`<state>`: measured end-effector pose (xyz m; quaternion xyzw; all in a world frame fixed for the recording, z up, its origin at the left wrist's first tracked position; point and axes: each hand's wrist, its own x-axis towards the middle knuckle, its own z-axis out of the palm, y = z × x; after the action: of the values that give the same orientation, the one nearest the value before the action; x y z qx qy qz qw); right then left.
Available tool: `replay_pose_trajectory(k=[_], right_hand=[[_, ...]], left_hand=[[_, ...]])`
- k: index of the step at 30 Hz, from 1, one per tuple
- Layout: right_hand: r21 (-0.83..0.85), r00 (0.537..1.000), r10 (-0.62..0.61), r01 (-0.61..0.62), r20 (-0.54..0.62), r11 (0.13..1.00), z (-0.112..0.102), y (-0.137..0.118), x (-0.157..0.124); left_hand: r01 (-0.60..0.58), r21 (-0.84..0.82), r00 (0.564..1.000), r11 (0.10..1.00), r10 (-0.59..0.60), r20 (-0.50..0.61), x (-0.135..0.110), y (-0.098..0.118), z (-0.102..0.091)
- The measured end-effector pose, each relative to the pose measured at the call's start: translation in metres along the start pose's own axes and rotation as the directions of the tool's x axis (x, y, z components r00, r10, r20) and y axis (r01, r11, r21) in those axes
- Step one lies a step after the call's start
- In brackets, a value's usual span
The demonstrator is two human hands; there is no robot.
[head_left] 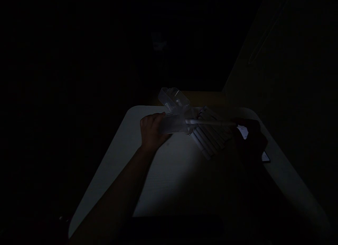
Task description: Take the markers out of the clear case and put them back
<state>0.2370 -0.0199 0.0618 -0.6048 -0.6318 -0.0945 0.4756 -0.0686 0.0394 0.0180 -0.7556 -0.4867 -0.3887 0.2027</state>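
Observation:
The scene is very dark. My left hand (151, 130) is closed round one end of a clear plastic case (173, 122) lying on a pale table (169, 174); the case's open lid (173, 97) stands up behind it. My right hand (249, 137) is a dark shape at the right and holds one long white pen (208, 122) level, its tip at the mouth of the case. A row of several white pens (211, 139) lies side by side on the table under that pen.
The table has rounded far corners and a near edge by my body. A small white card or tag (243, 131) shows by my right hand. Everything beyond the table is too dark to make out.

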Motion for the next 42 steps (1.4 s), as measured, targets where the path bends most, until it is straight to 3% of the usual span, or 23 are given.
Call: replay_pose_trajectory(k=[6, 14, 22, 30, 33, 37, 40, 42], right_hand=[[0.033, 0.996, 0.085, -0.084, -0.040, 0.996, 0.005, -0.006, -0.001], [0.129, 0.980, 0.190, -0.197, 0.066, 0.972, 0.012, -0.027, 0.001], [0.170, 0.990, -0.022, -0.002, 0.137, 0.985, 0.032, -0.039, -0.001], [0.242, 0.963, -0.062, -0.004, 0.262, 0.970, 0.048, -0.049, -0.005], [0.252, 0.955, -0.074, -0.001, 0.287, 0.968, 0.053, -0.047, -0.008], [0.261, 0.908, -0.220, 0.129, 0.357, 0.957, 0.057, -0.045, -0.008], [0.263, 0.886, -0.326, 0.246, 0.330, 0.933, 0.054, -0.039, -0.008], [0.207, 0.905, -0.314, 0.262, 0.285, 0.943, 0.049, -0.030, -0.007]], left_hand=[[-0.027, -0.001, 1.000, 1.000, 0.027, -0.009, 0.001, 0.001, -0.001], [-0.072, -0.024, 0.997, 0.997, 0.071, -0.043, 0.001, 0.000, 0.000], [-0.068, -0.028, 0.998, 0.997, 0.067, -0.007, 0.000, -0.002, 0.000], [-0.013, -0.051, 0.998, 0.999, 0.016, 0.060, 0.000, -0.002, -0.002], [-0.030, -0.048, 0.999, 0.998, 0.032, 0.038, 0.000, -0.002, -0.003], [-0.076, -0.048, 0.997, 0.996, 0.077, 0.006, 0.001, -0.002, -0.004], [-0.068, -0.044, 0.998, 0.997, 0.069, 0.008, 0.002, -0.002, -0.005], [-0.054, -0.039, 0.999, 0.998, 0.054, -0.002, 0.002, -0.001, -0.005]])
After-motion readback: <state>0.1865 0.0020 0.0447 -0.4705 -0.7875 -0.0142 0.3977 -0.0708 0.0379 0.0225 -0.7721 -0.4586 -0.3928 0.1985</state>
